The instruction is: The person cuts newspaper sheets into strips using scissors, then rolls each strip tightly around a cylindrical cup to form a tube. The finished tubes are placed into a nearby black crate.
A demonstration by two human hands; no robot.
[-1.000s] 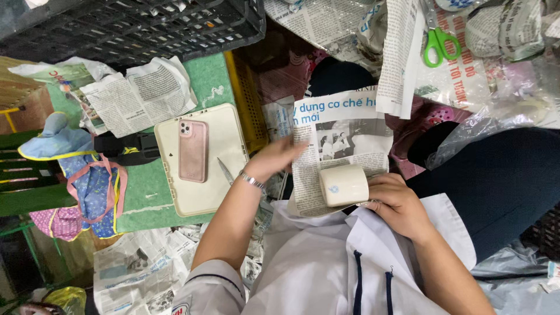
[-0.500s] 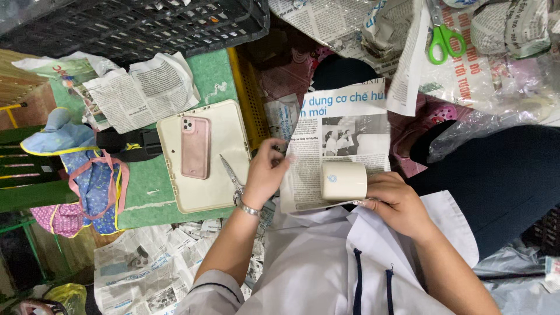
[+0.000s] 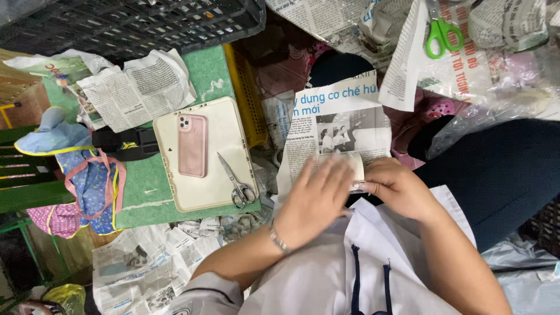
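Cluttered floor workspace seen from above: green mat (image 3: 151,195) at left, black plastic crate (image 3: 134,20) along top, yellow crate edge (image 3: 245,99) beside mat, crumpled newspaper (image 3: 137,87) scattered all round. On mat, cream plastic lid/tray (image 3: 221,131) w/ pink-cased phone (image 3: 192,145) and small metal scissors (image 3: 236,182) lying on it, apart from each other. Green-handled scissors (image 3: 442,36) top right on more paper. Blue-pink fabric item (image 3: 87,181) far left. Clear plastic bags (image 3: 501,111) at right.

Small cream, rounded object (image 3: 356,169) on lap, resting on newspaper sheet (image 3: 341,125) w/ photo and big blue headline; mostly covered, only pale right edge visible, exact shape hard to tell.

Left hand (image 3: 315,198) flat, fingers spread, pressed over object and paper, blurred, w/ bracelet (image 3: 279,239) at wrist. Right hand (image 3: 396,185) pinching object's right end between thumb and fingers.

Vs. half a sec ago: left hand then at sheet's left edge near tray, object fully visible; now shifted right onto object, hiding most of it. Right hand moved up from white garment (image 3: 373,256) to grip object's end. Newspaper sheet, phone, scissors unchanged.
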